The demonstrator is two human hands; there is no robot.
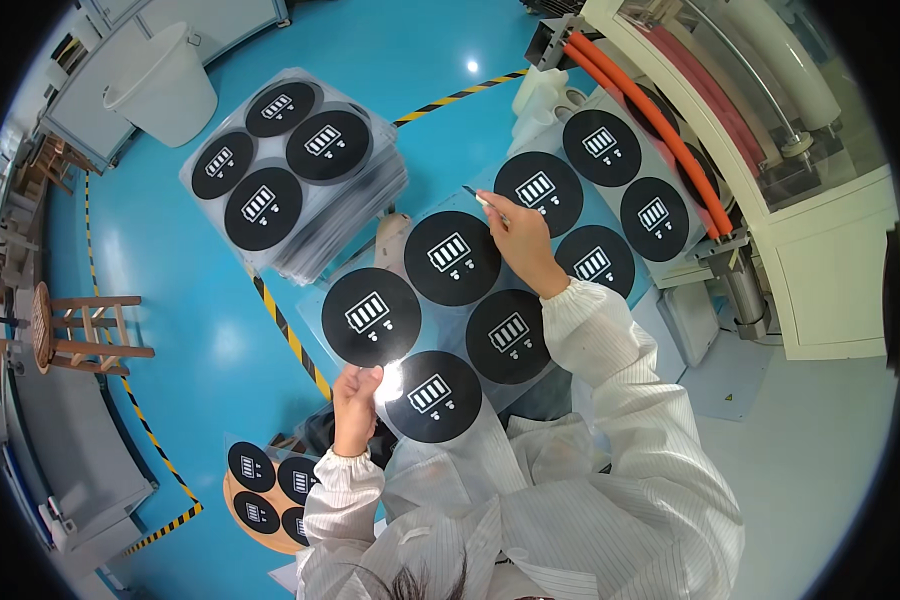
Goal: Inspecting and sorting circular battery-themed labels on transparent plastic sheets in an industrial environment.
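A clear plastic sheet [460,325] printed with large black discs lies across the work surface in front of me, joined to a run of discs reaching toward the machine's rollers. My left hand [355,405] is closed, thumb and fingers pinching the sheet's near left edge beside a bright reflection. Over the sheet's far edge, my right hand [522,240] is wrapped round a slim white tool [481,199] with a dark, blade-like tip pointing away to the left. Each black disc [453,258] carries a white battery-like symbol.
A thick stack of similar sheets [360,205] stands at the far left. More discs lie on a round wooden stool [238,505] at lower left. Orange rollers [705,185] belong to the machine [830,260] on the right. A white bin [175,95] and wooden stool [90,325] stand farther left.
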